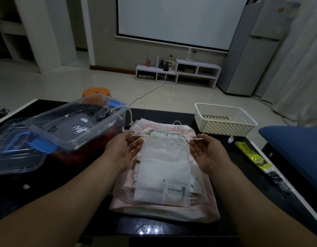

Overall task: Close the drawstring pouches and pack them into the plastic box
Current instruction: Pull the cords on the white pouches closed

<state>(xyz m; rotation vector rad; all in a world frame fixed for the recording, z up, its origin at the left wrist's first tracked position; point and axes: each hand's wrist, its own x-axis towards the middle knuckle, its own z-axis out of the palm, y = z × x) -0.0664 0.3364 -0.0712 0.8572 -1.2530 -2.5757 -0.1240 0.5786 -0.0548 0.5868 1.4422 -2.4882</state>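
Two hands on one pouch here. The left hand (pixel 124 148) and the right hand (pixel 207 152) are both palm-up, and each one pinches an end of the drawstrings (pixel 136 135) between thumb and fingertips, with the cords stretched out to either side. The neck of the white pouch (pixel 163 161) is bunched up between them. That pouch lies on top of a pile of other flat ones, the biggest being a pink pouch (pixel 122 202) at the bottom, all in the middle of the black desk (pixel 65 189).

The clear plastic box (pixel 100 129) with blue latches sits just left of the pile. There's a dark pouch (pixel 77 125) with little white animals and clouds inside it, cords hanging over the rim, and something red underneath. Its lid (pixel 15 154) sits against the box's left side. A white perforated basket (pixel 225 125) sits at the far right of the desk, with a yellow-green packet (pixel 250 154) nearer along the right edge.
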